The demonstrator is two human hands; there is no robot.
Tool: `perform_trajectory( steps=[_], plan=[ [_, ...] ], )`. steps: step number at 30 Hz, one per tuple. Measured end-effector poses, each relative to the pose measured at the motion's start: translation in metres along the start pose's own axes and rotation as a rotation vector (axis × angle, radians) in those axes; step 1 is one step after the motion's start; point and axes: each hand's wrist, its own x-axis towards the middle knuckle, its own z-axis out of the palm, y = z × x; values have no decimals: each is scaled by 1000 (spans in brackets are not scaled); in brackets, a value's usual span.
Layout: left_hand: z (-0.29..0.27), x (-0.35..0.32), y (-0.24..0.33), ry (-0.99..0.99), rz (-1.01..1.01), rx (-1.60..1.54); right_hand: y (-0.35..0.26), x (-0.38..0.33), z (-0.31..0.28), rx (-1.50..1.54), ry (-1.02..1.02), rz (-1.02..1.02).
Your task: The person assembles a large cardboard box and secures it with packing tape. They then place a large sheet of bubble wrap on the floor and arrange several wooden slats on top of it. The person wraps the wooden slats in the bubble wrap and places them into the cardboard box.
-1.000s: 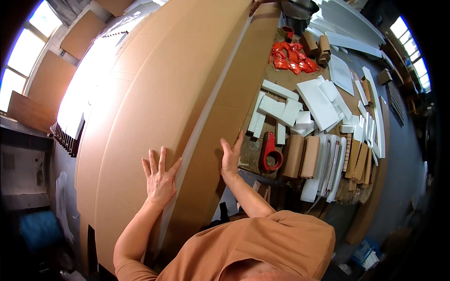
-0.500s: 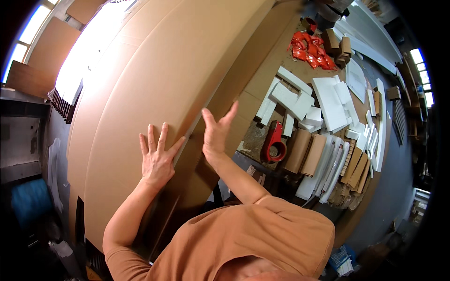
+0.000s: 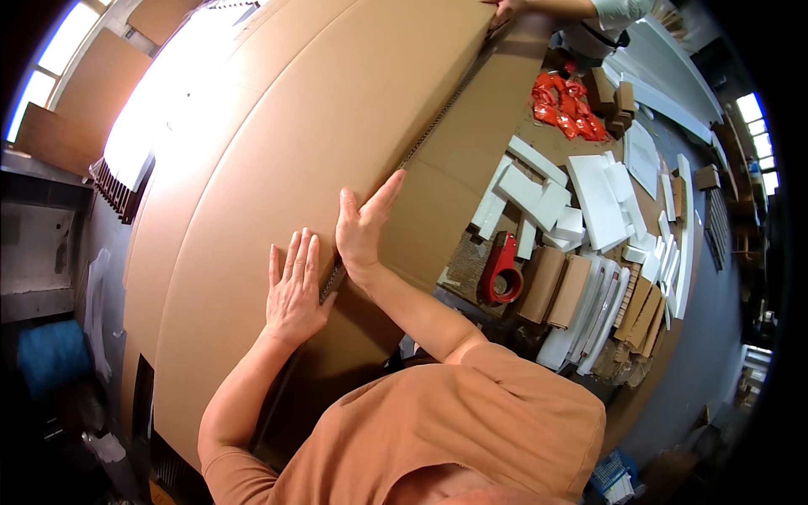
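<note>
A big, long cardboard box (image 3: 252, 168) takes up the middle of the view, running from the person's body up to the far end. Its top is brown and smooth, with a curved-looking fold line on the left. Along its right edge there is a thin dark slit (image 3: 438, 116), and bumpy cut card shows there. A wide brown flap (image 3: 459, 160) lies to the right of the slit. What is inside the box cannot be seen.

The left hand (image 3: 296, 290) lies flat on top of the box, palm down, with its fingers straight and its thumb near the slit. The right hand (image 3: 366, 227) is open too, at the box's right edge, with its thumb up and its fingers pointing along the slit. Neither hand is wrapped around anything.

At the far end, another person's hand (image 3: 505, 10) is by the same edge. I cannot tell if it is gripping.

To the right is a table (image 3: 551, 150) with lots of things on it. A red tape dispenser (image 3: 503, 282) sits near white foam blocks (image 3: 530, 194). Shiny red packets (image 3: 566, 109) lie in a heap farther back. Brown cardboard pieces (image 3: 543, 282) stand next to the dispenser. Low on the right, a blue basket (image 3: 613, 471) has something white in it, too small to name.
</note>
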Motion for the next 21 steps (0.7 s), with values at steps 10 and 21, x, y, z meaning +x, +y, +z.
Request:
perform_trajectory(
  steps=[10,21],
  plan=[
    [3,2,-3,-38,28,26,15,220,-50,-282,43,45],
    [3,7,-4,-64,13,33,13,234,-22,55,149,-38]
  ],
)
